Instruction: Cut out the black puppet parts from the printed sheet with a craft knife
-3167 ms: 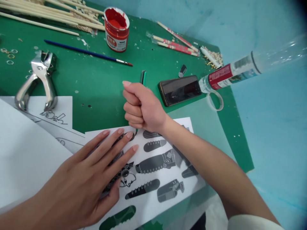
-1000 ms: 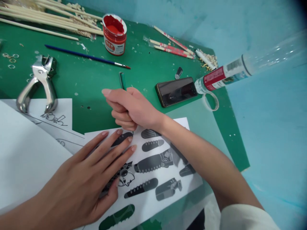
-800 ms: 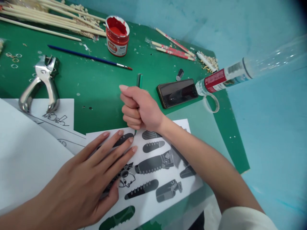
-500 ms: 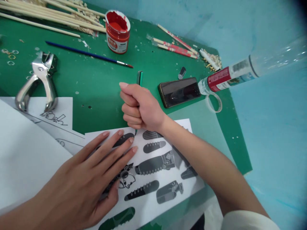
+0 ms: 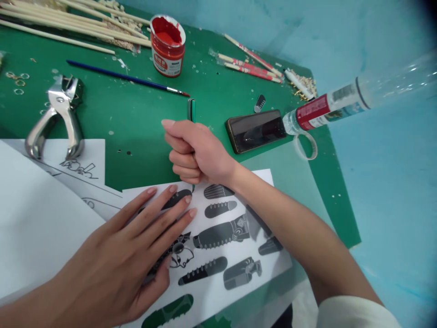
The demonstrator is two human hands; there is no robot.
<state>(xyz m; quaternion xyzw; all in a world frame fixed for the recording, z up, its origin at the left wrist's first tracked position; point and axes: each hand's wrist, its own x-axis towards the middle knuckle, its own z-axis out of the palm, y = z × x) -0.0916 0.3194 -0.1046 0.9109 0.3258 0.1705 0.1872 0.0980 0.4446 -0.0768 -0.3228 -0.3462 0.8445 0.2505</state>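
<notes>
My left hand (image 5: 136, 246) lies flat, fingers spread, on a printed sheet (image 5: 208, 303) and covers part of its drawings. The sheet bears grey and black shoe-like shapes; green shows through a cut-out near the bottom. My right hand (image 5: 198, 152) is closed in a fist around a slim green craft knife (image 5: 191, 110). The knife's upper end sticks out above the fist. Below the fist its thin tip meets the sheet beside a dark shape (image 5: 179, 198), close to my left fingertips. The blade itself is too small to make out.
Around the sheet lie a metal hole punch (image 5: 63, 116), a blue paintbrush (image 5: 126, 78), an open red paint jar (image 5: 168, 54), a phone (image 5: 256, 130), a clear bottle (image 5: 312, 112) and a tape roll (image 5: 312, 146). Wooden sticks (image 5: 75, 25) lie at the back left.
My right fist has shifted slightly left, and the knife's upper end has swung left with it. The knife tip stays near the same spot. My left hand keeps its place on the sheet.
</notes>
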